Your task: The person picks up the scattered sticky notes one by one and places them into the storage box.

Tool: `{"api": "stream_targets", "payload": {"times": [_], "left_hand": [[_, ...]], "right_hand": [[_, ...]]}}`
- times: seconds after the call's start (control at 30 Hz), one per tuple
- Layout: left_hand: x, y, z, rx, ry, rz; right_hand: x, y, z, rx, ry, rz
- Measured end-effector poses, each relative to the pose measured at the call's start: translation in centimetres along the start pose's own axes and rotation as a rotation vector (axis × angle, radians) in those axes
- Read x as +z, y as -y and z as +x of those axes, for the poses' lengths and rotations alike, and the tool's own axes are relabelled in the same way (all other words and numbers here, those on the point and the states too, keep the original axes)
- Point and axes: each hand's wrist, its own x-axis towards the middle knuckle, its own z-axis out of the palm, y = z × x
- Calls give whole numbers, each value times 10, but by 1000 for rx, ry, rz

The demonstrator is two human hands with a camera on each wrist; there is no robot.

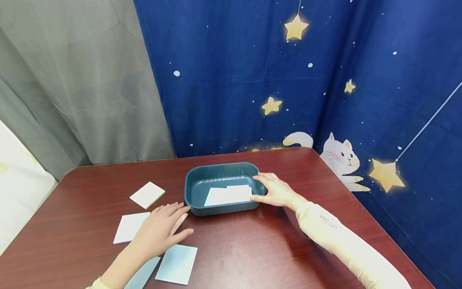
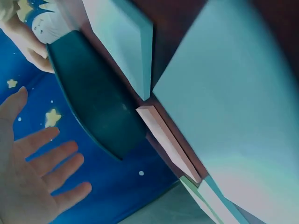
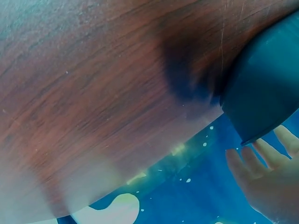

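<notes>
My left hand (image 1: 162,226) hovers over several square paper pads, its fingers spread and holding nothing. Partly behind it is a pink pad (image 2: 170,144); a light blue pad (image 1: 177,263) and a darker blue pad (image 1: 143,273) lie below it. To its left are a white pad (image 1: 130,227) and a cream pad (image 1: 148,195). My right hand (image 1: 276,190) is at the right end of a dark teal basin (image 1: 223,209), fingers and thumb reaching over the rim, nothing seen in its grasp. Two white squares (image 1: 216,196) lie side by side on the basin floor.
The reddish-brown wooden table (image 1: 245,249) has a rounded far right corner. Behind it hang a grey curtain (image 1: 90,80) and a blue curtain (image 1: 223,80) with stars and a cat.
</notes>
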Motion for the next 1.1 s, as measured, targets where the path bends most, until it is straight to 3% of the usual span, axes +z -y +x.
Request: {"api": "stream_targets", "payload": {"times": [0.23,0.43,0.77,1.1], "left_hand": [[-3,-6,-30,112,49,-62],[7,-4,-44,104,160,-78],[16,-4,-39,47,289,-84],[20,-3,-38,67,318,-57]], "right_hand": [[-3,-1,1,-1,0,-5],[-2,-2,0,6,6,-7],[-1,-3,-2,20,9,4],[1,-2,-1,17,20,12]]}}
